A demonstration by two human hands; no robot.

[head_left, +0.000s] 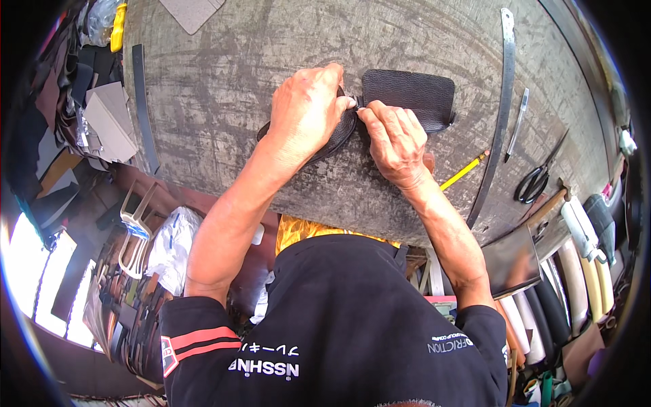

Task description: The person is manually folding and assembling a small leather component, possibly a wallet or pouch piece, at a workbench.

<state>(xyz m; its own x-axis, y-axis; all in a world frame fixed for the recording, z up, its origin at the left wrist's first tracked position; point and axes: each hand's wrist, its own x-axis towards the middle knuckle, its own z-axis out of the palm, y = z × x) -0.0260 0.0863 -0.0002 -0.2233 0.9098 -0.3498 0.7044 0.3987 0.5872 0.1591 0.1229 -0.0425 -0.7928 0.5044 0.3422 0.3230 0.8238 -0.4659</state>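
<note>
My left hand (305, 112) is closed on a rounded black leather piece (336, 136) with a dark raised edge, which lies partly hidden beneath it, its thumb at the piece's right side. My right hand (393, 142) has curled fingers pinched at a small dark bit beside that thumb, too small to make out. Behind my right hand lies a rectangular black pebbled leather piece (410, 91). A yellow tool (461, 171), perhaps a cutter or pencil, lies to the right of that hand.
On the worn worktable (230, 95) are a long steel ruler (500, 102), a pen (517, 125), black scissors (532, 183) and a dark strip (144, 108). Leather scraps and card (108, 119) crowd the left edge; rolls of material (576, 285) stand at the lower right.
</note>
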